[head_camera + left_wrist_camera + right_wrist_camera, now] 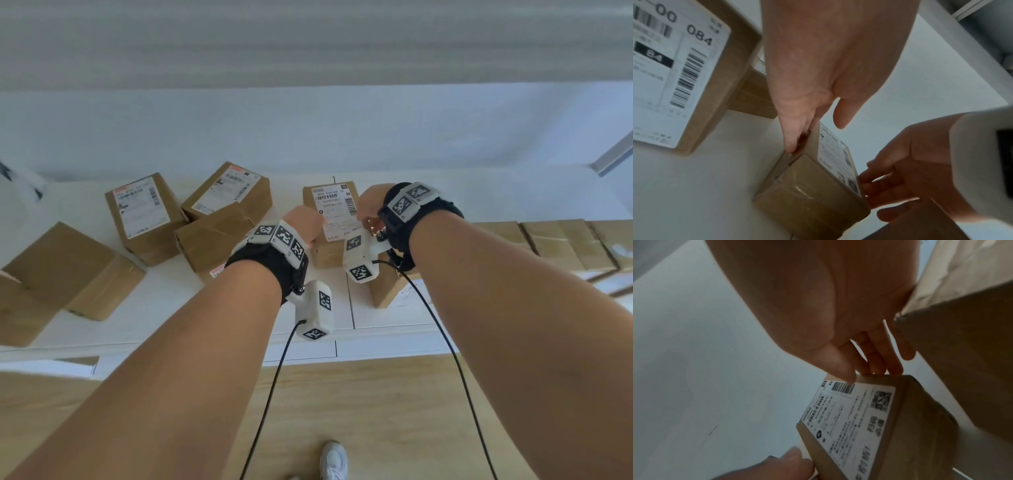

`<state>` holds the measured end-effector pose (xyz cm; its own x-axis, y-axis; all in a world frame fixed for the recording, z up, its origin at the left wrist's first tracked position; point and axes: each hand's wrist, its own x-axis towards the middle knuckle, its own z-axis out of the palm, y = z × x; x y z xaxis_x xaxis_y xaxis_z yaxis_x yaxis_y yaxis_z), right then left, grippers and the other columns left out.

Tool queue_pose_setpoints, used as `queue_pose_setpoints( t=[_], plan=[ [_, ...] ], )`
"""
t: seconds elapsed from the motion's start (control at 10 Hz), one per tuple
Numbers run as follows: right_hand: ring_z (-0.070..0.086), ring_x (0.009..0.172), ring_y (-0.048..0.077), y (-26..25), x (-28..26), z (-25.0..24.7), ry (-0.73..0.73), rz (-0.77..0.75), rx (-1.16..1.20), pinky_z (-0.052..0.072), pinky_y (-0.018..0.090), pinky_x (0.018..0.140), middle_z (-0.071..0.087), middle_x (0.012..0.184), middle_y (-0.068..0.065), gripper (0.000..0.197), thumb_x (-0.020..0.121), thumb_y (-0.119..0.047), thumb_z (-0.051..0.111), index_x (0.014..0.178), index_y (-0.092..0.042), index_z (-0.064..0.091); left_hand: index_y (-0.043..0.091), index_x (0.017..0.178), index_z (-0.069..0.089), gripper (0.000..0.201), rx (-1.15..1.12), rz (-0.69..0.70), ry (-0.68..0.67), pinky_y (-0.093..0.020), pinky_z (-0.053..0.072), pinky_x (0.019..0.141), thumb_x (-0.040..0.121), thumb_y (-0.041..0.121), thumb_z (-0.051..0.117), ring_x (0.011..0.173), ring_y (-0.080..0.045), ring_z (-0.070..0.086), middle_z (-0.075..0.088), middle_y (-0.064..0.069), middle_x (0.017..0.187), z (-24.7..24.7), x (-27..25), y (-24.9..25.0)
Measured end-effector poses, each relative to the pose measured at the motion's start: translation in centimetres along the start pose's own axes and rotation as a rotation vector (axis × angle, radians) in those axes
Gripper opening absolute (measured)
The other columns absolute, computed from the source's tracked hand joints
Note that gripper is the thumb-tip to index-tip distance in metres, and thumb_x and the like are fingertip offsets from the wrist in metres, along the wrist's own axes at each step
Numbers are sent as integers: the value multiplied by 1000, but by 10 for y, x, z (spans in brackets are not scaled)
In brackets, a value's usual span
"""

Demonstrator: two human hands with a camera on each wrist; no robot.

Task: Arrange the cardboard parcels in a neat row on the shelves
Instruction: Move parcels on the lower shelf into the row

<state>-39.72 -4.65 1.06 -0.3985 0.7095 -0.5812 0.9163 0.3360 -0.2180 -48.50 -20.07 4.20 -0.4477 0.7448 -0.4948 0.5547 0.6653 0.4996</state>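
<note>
Forearms (pixel 191 370) over white shelf (pixel 387 318) edge. Left hand (pixel 303 224): flat fingers pressed on side of brown cardboard parcel with white label (pixel 330 205), mid-shelf. Right hand (pixel 371 204) pinches opposite edge. Judged best: squeeze evenly, keep level, butt flush against aligned parcel row (pixel 555 246).

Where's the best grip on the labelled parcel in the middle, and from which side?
By its two opposite side faces, one hand from each side. The parcel lies flat, label up; shelf is free on its left for the left hand, while another box crowds the right hand.
</note>
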Motion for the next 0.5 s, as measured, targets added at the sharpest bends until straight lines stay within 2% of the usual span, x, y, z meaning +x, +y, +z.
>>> queue_pose_setpoints(
  t=[0.1, 0.2, 0.3, 0.4, 0.5],
  plan=[
    [70, 77, 27, 2, 13, -2, 46, -31, -145, 56, 41, 74, 69, 86, 1, 9, 62, -23, 61, 70, -20, 64, 3, 130, 54, 33, 34, -18, 37, -27, 44, 96, 102, 16, 44, 118, -24, 59, 62, -11, 124, -8, -10, 1],
    [60, 71, 17, -21, -42, -21, 84, -69, 110, 55, 25, 70, 62, 85, 2, 16, 83, -23, 58, 72, -13, 63, 5, 127, 54, 29, 60, 60, 197, -24, 38, 77, 103, 16, 40, 106, -21, 60, 63, -5, 107, -12, -17, -2],
    [45, 64, 7, -29, -76, -33, 133, -85, 330, 42, 9, 34, 46, 77, -5, 13, 90, -12, 57, 100, -15, 49, 7, 125, 55, 29, -49, 51, 244, -27, 45, 83, 101, 21, 46, 107, -22, 61, 63, -7, 116, -23, -20, -1],
    [51, 72, 17, -38, -104, -32, 208, -175, 193, 46, 16, 50, 52, 85, 2, 17, 97, -14, 49, 110, -6, 56, 1, 124, 59, 33, -866, -68, 271, -36, 59, 84, 95, 17, 52, 96, -25, 70, 62, -1, 84, -36, -11, -9],
    [53, 86, 23, -38, -120, -31, 298, -178, 211, 46, 26, 72, 59, 92, 6, 19, 97, -14, 48, 110, -4, 58, 0, 124, 59, 34, -581, 14, 225, -34, 60, 81, 94, 17, 55, 84, -21, 66, 62, -4, 84, -39, -13, -8]
  ],
)
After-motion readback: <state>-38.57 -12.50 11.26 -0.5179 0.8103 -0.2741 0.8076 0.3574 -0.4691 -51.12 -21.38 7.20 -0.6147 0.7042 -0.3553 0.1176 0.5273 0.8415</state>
